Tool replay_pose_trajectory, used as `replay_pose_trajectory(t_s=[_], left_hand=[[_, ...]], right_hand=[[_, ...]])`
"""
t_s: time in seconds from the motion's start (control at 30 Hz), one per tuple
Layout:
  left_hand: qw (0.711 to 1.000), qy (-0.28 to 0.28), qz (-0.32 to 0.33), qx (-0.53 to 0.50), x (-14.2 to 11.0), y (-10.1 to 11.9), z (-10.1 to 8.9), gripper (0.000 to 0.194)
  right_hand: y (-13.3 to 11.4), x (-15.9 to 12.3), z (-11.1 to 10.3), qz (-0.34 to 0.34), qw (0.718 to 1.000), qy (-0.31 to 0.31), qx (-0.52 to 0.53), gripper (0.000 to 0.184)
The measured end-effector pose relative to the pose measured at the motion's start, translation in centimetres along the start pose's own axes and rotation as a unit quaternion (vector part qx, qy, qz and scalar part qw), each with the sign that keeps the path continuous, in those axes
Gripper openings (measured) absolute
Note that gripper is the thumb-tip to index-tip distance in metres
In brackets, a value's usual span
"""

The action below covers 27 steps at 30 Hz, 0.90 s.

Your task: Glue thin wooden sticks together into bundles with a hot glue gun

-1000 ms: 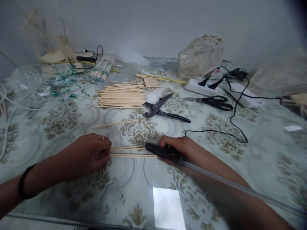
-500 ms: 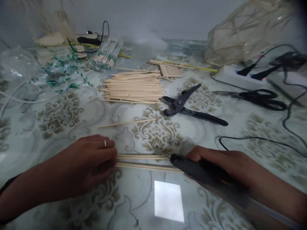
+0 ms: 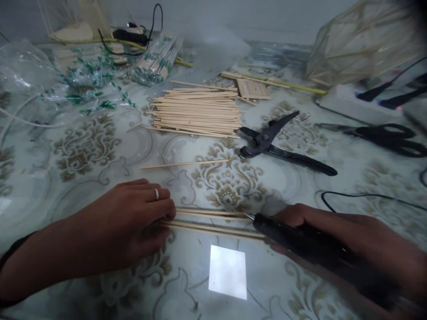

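Several thin wooden sticks (image 3: 216,229) lie side by side in two narrow groups across the patterned tabletop. My left hand (image 3: 133,222), a ring on one finger, is closed over their left ends and hides them. My right hand (image 3: 323,226) grips a black hot glue gun (image 3: 296,242). Its metal nozzle points left, at the right part of the farther sticks; whether it touches them I cannot tell. One loose stick (image 3: 183,164) lies just beyond, and behind it is a pile of wooden sticks (image 3: 196,113).
Black pliers (image 3: 265,140) lie spread open right of the pile, with black scissors (image 3: 383,133) farther right. A white power strip (image 3: 353,102) with plugs stands at the right. Clear and green wrappers (image 3: 90,84) litter the back left. A dark cable (image 3: 370,194) runs near my right hand.
The whole view has shifted, so the tabletop things appear farther right and slightly higher. Both hands keep their grip, and the glue gun's nozzle stays near the sticks.
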<state>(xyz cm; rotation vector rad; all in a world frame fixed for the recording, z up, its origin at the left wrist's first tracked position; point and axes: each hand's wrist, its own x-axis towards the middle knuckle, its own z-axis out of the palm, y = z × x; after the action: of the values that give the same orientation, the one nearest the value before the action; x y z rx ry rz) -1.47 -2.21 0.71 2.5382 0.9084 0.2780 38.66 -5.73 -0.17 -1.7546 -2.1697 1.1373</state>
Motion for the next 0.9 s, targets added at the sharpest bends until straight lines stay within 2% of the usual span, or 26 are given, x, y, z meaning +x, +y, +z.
replay_pose_trajectory(t_s=[0.03, 0.2, 0.43, 0.6, 0.77, 0.9], left_hand=[[1.0, -0.002, 0.001, 0.002, 0.0, 0.1, 0.0, 0.018], [1.0, 0.003, 0.008, 0.001, 0.2, 0.3, -0.1, 0.019], [1.0, -0.005, -0.004, -0.003, 0.1, 0.4, -0.3, 0.021], [0.999, 0.0, 0.034, -0.033, -0.3, 0.4, -0.1, 0.021], [0.998, 0.009, 0.064, -0.026, -0.1, 0.4, 0.1, 0.022], [0.998, 0.002, 0.059, -0.028, 0.0, 0.5, 0.1, 0.023]], right_hand=[[-0.8, 0.1, 0.0, 0.01, 1.0, -0.011, 0.023, 0.013], [-3.7, 0.0, -0.2, 0.038, 0.998, 0.015, 0.056, 0.018], [-2.4, -0.1, -0.1, 0.029, 0.998, 0.005, 0.046, 0.017], [-1.5, 0.0, -0.1, 0.016, 0.998, -0.011, 0.055, 0.014], [-2.1, -0.2, 0.2, 0.026, 0.998, 0.015, 0.049, 0.013], [-3.1, 0.0, 0.2, 0.026, 0.997, 0.013, 0.071, 0.013]])
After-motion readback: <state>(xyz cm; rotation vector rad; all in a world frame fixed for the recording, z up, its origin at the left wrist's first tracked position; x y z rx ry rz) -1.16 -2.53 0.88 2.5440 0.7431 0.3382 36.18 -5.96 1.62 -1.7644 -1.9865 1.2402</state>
